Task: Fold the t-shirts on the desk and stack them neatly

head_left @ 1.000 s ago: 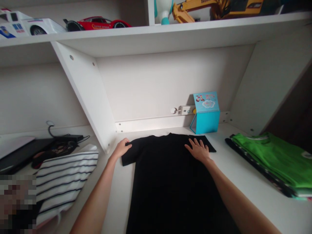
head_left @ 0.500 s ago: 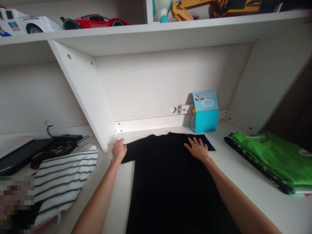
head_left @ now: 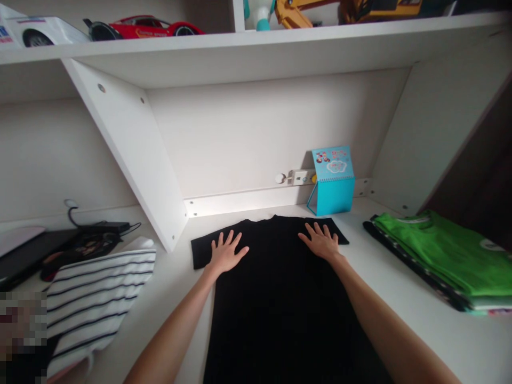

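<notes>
A black short-sleeved T-shirt (head_left: 276,304) lies spread out on the white desk, its neckline toward the back wall and its lower end running out of view. Flat on the shirt near the left shoulder rests my left hand (head_left: 227,255), fingers spread. My right hand (head_left: 320,241) lies the same way by the right sleeve, with its fingers apart. Neither hand holds anything.
A blue desk calendar (head_left: 334,194) stands behind the shirt beside a power strip (head_left: 302,177). Folded clothes, a green one (head_left: 444,256) on top, lie at right. Left are a striped cloth (head_left: 104,298) and a white divider panel (head_left: 128,154). Toy cars (head_left: 148,28) sit on the shelf above.
My left hand has moved right, from the outer edge of the left sleeve onto the shirt's shoulder, and its fingers have spread. My right hand stays on the shirt. The view has shifted slightly.
</notes>
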Available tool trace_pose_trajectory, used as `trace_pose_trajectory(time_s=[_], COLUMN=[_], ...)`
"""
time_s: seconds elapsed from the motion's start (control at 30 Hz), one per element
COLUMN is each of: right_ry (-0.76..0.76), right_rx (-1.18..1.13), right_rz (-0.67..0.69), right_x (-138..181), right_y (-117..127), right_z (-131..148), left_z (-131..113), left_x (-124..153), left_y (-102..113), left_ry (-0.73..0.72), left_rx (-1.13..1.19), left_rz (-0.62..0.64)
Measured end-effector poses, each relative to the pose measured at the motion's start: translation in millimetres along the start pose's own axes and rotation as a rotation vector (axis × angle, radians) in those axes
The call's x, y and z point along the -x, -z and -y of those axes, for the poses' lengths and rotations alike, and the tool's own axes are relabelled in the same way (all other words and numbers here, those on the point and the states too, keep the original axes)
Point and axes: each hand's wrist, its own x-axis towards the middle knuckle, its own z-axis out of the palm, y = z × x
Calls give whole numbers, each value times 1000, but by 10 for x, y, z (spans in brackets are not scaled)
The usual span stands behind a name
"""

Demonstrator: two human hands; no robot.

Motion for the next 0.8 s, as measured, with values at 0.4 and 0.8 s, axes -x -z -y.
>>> trace_pose_trajectory(time_s=[0.4, 0.8], right_ry=[75, 476], right_rx=[-8, 15], right_rz=[44, 74], right_x=[-110, 1472], right_y=[169, 347], right_z=[-96, -160], left_z=[20, 64], left_x=[-3, -48], left_y=[-44, -103], left_ry=[55, 36], left_rx=[-7, -44], left_rz=[-35, -63])
